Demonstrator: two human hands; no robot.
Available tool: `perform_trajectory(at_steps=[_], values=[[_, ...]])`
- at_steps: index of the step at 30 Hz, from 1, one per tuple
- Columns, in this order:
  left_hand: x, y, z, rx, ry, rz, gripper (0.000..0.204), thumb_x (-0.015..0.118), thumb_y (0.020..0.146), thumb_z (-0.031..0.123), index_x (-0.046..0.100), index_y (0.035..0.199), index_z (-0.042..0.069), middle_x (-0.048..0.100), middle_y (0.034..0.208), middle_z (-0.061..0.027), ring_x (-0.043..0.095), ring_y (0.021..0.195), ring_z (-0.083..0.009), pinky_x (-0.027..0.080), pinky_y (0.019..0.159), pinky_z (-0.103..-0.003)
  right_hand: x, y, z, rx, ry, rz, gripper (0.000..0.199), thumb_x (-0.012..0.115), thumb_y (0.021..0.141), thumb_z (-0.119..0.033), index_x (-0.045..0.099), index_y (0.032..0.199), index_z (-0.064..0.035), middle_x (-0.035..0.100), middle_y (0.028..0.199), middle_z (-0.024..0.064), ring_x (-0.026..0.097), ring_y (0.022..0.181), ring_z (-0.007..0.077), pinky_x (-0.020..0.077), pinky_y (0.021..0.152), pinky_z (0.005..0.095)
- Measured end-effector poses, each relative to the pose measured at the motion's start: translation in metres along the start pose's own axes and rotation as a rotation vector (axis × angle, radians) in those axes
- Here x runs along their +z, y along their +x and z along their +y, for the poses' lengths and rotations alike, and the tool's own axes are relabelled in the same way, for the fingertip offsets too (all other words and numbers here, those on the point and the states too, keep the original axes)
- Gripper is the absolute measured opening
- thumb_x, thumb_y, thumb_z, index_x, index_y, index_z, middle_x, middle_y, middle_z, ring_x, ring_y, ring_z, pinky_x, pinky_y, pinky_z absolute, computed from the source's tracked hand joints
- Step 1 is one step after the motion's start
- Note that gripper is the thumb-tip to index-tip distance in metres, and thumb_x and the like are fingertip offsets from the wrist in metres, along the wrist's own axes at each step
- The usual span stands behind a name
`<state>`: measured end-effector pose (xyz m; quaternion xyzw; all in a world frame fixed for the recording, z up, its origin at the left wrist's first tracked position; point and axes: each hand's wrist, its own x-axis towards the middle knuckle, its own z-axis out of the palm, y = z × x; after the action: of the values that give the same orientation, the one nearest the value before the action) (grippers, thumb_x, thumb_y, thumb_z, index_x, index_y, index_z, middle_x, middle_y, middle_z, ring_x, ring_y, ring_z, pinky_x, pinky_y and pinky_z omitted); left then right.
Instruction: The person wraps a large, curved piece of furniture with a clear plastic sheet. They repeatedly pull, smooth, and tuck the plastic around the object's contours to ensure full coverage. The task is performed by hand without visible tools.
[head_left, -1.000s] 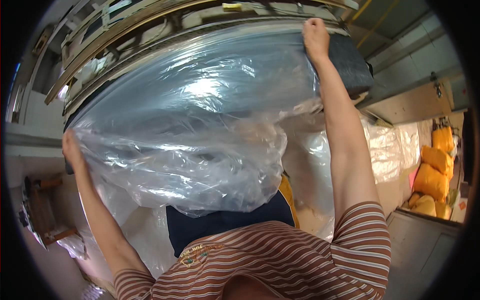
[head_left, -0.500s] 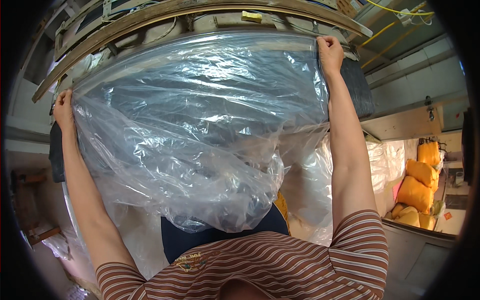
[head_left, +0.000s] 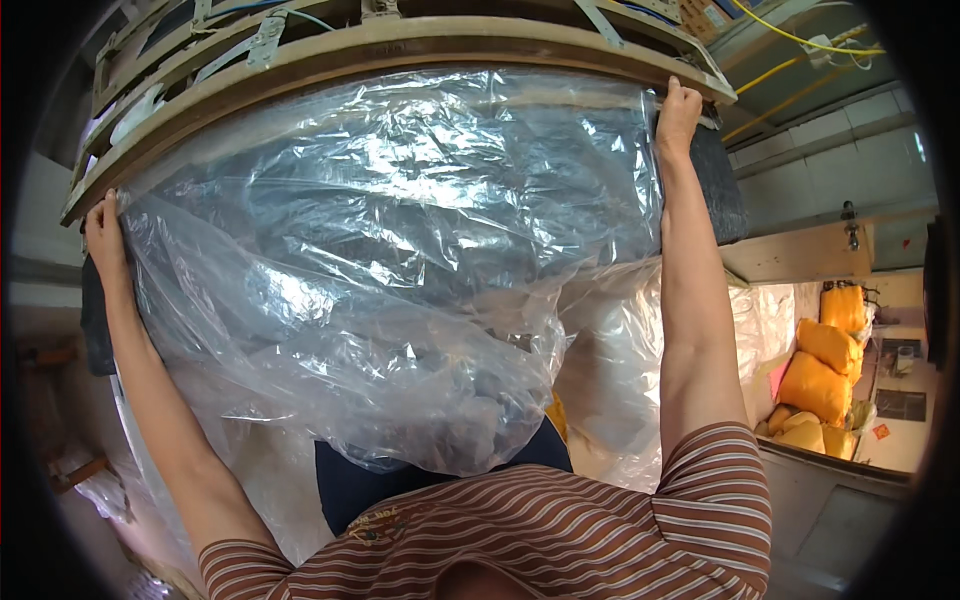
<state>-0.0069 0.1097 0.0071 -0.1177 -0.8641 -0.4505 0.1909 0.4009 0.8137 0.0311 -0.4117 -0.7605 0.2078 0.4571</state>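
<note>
A wide sheet of clear plastic film point(head_left: 390, 270) stretches between my hands over a dark surface point(head_left: 718, 185) and drapes in loose folds toward my waist. My left hand point(head_left: 106, 235), fingers closed, grips its far left corner. At the far right corner, my right hand point(head_left: 680, 118) pinches the sheet's edge. Along the far side runs a long wooden bar point(head_left: 380, 50), part of a hinged-looking frame, over or against the film's far edge; whether it presses on the film I cannot tell. Fingertips of both hands are close to the bar's ends, partly hidden there.
Several orange bundles point(head_left: 815, 385) are stacked at the right, beyond a wooden board point(head_left: 805, 248). Yellow cables point(head_left: 800, 42) hang at the far right. More clear plastic point(head_left: 620, 350) lies below and right of the sheet. Metal brackets point(head_left: 265, 38) sit on the frame behind the bar.
The wooden bar has come nearer and lower, covering the strip beyond the film where a small yellow block showed. My left hand has shifted slightly left, my right hand slightly right.
</note>
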Motion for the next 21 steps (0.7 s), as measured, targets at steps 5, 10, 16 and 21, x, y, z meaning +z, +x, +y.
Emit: perform_trajectory(at_steps=[5, 10, 16, 21], values=[[-0.006, -0.02, 0.015, 0.212, -0.064, 0.116, 0.03, 0.051, 0.095, 0.031, 0.062, 0.098, 0.004, 0.061, 0.086, -0.003, 0.055, 0.077, -0.013, 0.042, 0.079, -0.026, 0.003, 0.006, 0.001, -0.067, 0.006, 0.011, 0.051, 0.042, 0.093, -0.042, 0.056, 0.089, 0.0061, 0.055, 0.099, 0.0269, 0.049, 0.099, 0.0398, 0.0357, 0.088, 0.045], [-0.077, -0.086, 0.018, 0.107, 0.001, 0.147, 0.027, 0.052, 0.094, 0.022, 0.061, 0.109, 0.001, 0.062, 0.103, -0.008, 0.056, 0.098, -0.0167, 0.042, 0.09, -0.027, -0.042, -0.023, 0.0, -0.38, 0.184, -0.247, 0.039, 0.045, 0.096, -0.027, 0.052, 0.074, 0.0037, 0.053, 0.069, 0.0104, 0.043, 0.068, 0.0234, 0.0345, 0.064, 0.0414], [-0.064, -0.277, 0.052, 0.146, -0.071, 0.074, 0.004, 0.059, 0.088, 0.008, 0.059, 0.085, 0.006, 0.056, 0.078, -0.0034, 0.055, 0.076, -0.0148, 0.045, 0.073, -0.028, -0.103, -0.083, 0.002, -0.034, 0.171, -0.386, 0.035, 0.05, 0.095, -0.037, 0.052, 0.104, -0.0032, 0.054, 0.106, 0.008, 0.051, 0.092, 0.0163, 0.0386, 0.08, 0.0282], [0.044, -0.35, -0.031, -0.35, -0.193, -0.454, 0.047, 0.056, 0.087, 0.018, 0.042, 0.13, 0.007, 0.056, 0.119, -0.0103, 0.055, 0.105, -0.0243, 0.044, 0.089, -0.036, -0.1, -0.071, 0.013, -0.209, 0.102, -0.435, 0.036, 0.052, 0.096, -0.036, 0.051, 0.103, -0.0004, 0.051, 0.102, 0.0067, 0.048, 0.09, 0.0148, 0.04, 0.081, 0.0281]])
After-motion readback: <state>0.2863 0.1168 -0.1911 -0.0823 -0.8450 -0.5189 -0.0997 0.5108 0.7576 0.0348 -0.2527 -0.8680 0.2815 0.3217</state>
